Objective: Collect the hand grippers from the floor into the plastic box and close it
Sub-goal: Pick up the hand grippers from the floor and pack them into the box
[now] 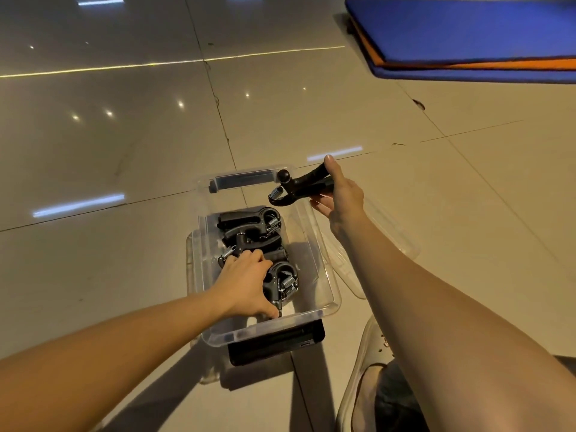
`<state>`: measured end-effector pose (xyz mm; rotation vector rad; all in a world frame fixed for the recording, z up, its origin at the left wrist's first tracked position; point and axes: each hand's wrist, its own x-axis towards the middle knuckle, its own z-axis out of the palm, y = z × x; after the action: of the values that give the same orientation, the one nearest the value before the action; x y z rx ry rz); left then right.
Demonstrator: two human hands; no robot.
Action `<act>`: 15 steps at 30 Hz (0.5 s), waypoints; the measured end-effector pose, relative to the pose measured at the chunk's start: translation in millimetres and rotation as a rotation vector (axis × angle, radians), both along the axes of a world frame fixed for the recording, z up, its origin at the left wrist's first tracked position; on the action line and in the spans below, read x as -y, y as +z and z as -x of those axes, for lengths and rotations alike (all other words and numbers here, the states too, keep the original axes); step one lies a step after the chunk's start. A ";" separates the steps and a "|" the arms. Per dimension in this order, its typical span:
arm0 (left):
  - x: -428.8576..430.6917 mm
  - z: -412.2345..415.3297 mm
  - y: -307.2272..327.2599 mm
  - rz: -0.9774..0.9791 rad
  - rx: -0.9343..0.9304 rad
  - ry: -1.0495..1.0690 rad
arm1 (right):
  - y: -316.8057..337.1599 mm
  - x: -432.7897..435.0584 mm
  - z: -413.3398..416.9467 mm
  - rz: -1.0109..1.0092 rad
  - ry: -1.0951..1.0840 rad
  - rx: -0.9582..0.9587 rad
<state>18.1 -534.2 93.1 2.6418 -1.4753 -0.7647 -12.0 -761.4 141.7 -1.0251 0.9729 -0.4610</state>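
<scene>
A clear plastic box (321, 260) stands open on the tiled floor, with black latches at its far and near ends. Several black hand grippers with steel springs (249, 226) lie inside it. My left hand (246, 283) is down in the box, its fingers closed over a hand gripper (280, 282) near the front. My right hand (341, 194) holds another black hand gripper (296, 187) by its handles, in the air over the box's far right corner, spring end pointing left. The clear lid (389, 241) lies on the floor to the right of the box.
A blue and orange folded mat (467, 39) lies on the floor at the far right. My white shoe (364, 363) rests just right of the box's near end. Glossy beige tiles (109, 151) stretch to the left and beyond the box.
</scene>
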 end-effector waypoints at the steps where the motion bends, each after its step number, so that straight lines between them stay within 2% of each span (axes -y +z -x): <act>1: 1.0 0.0 -1.0 0.002 -0.002 0.002 | -0.4 -0.6 0.4 0.006 0.004 0.005; 15: 3.8 3.8 -17.2 0.012 0.024 0.024 | 0.3 -4.0 3.6 0.044 0.035 0.034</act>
<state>14.3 -538.0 75.9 2.6640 -1.4468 -0.7217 -15.6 -757.4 142.0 -1.0695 0.9162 -0.4713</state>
